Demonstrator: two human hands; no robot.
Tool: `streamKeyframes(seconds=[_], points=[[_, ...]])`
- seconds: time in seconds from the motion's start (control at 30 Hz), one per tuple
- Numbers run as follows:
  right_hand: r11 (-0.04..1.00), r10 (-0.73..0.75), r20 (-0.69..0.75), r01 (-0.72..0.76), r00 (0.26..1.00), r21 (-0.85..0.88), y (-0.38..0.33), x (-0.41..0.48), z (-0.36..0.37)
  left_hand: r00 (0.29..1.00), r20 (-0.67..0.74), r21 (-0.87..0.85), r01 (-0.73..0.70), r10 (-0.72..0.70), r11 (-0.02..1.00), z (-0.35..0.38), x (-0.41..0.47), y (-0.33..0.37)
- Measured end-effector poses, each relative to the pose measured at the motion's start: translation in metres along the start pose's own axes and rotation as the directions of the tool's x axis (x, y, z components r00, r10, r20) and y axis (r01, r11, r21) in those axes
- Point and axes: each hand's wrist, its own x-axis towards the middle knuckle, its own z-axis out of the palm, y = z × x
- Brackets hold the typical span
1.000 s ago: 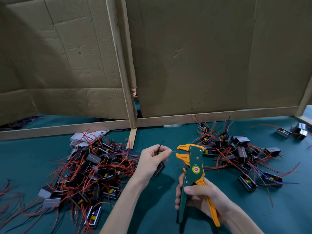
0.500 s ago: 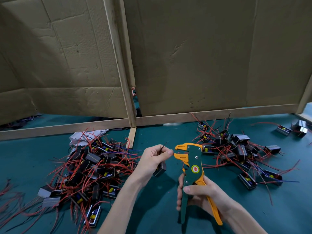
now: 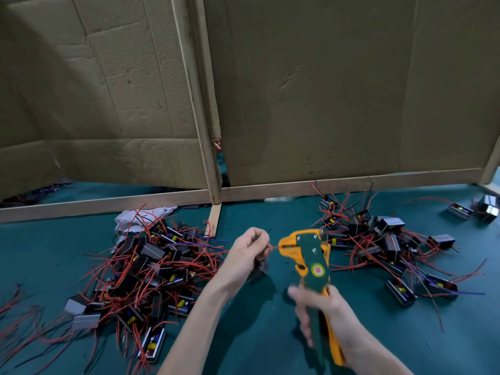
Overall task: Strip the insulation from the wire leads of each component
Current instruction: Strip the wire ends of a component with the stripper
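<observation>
Wire lead [image 3: 274, 247], thin and red, runs level from the pinching left hand [image 3: 249, 253] rightward into the mouth of the green-and-orange wire stripper [image 3: 311, 255]. Its small black component [image 3: 258, 269] hangs left of the stripper. The blurred right hand [image 3: 324, 312] seems wrapped round the handles.

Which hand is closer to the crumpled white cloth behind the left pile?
Left. The left hand sits right of the white cloth, pinching a red wire; the right hand, gripping the stripper, is farther right and lower.
</observation>
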Motion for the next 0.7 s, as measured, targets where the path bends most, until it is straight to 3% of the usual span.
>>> streamKeyframes(seconds=[0.1,0.23,0.43,0.7], points=[[0.998,-0.023,-0.050,0.025,0.998,0.053,0.001,0.003,0.000,1.000,0.004,-0.002,0.017,-0.017,1.000,0.004,0.000,-0.005],[0.954,-0.060,0.080,0.034,0.995,0.297,-0.013,0.004,-0.012,0.994,-0.053,0.055,-0.090,0.093,0.994,0.002,-0.001,-0.002],[0.979,-0.057,0.191,0.018,0.980,0.202,-0.018,0.003,-0.024,0.970,-0.066,0.171,-0.222,0.236,0.960,-0.009,-0.001,0.007],[0.991,-0.015,0.292,-0.024,0.956,0.130,-0.019,-0.002,-0.020,0.975,0.059,0.303,-0.221,0.214,0.927,-0.002,-0.004,0.013]])
